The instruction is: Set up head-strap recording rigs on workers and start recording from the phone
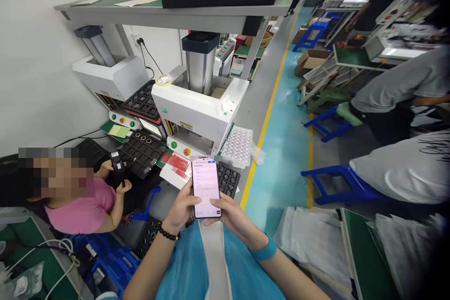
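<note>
A smartphone [206,183] with a lit pinkish-white screen is held upright in front of my body. My left hand [184,204] wraps its left side, the thumb over the lower screen. From the right, my right hand [230,211] grips the lower edge, its thumb also on the glass. Small text lines on the screen are too fine to read. Just beyond the phone lie a sheet with red labels [179,165] and a black tray of small parts [228,179], partly covered by the phone.
A white press machine [200,108] stands ahead, with another press [110,75] to its left. At left, a person in a pink top [82,204] holds a dark device [117,166]. Seated people and blue stools [337,183] are at right, beyond a yellow floor line [269,124].
</note>
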Action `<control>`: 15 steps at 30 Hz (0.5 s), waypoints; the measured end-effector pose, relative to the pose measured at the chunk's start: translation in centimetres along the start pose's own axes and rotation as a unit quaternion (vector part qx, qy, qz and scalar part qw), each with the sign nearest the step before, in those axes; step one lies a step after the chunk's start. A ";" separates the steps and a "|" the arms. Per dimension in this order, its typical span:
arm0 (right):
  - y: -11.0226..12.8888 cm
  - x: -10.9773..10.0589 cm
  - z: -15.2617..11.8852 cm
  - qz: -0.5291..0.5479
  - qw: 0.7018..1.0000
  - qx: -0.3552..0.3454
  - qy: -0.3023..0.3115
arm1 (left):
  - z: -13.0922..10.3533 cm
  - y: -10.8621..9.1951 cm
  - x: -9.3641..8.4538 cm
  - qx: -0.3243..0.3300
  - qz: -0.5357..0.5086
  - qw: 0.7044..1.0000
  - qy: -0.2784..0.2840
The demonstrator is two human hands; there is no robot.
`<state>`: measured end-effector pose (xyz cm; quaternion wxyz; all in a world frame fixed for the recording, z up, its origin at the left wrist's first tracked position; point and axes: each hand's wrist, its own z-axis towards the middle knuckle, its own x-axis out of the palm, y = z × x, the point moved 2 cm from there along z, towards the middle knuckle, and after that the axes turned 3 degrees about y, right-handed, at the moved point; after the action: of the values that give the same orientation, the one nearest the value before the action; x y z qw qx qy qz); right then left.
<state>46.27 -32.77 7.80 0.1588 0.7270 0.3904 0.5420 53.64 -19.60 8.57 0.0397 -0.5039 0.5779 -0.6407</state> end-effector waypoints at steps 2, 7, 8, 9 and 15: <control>0.0 -0.1 -0.1 0.008 1.000 -0.005 0.010 | 0.3 -0.1 0.3 0.000 0.001 1.000 -0.019; -0.1 -0.3 -0.4 0.015 0.999 -0.016 0.029 | 1.0 -0.7 0.8 -0.010 0.033 0.996 -0.084; -0.1 -0.2 -0.4 0.012 0.999 -0.015 0.031 | 1.1 -0.8 0.8 -0.017 0.039 0.995 -0.096; -0.1 -0.2 -0.4 0.009 0.999 -0.014 0.033 | 1.2 -0.8 0.9 -0.023 0.044 0.993 -0.105; -0.4 -0.3 -0.3 0.003 0.999 -0.014 0.036 | 1.9 -1.0 0.9 -0.030 0.049 0.987 -0.150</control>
<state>45.77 -32.80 7.47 0.1532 0.7063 0.3855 0.5736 55.01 -21.16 9.54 0.1415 -0.5662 0.6087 -0.5375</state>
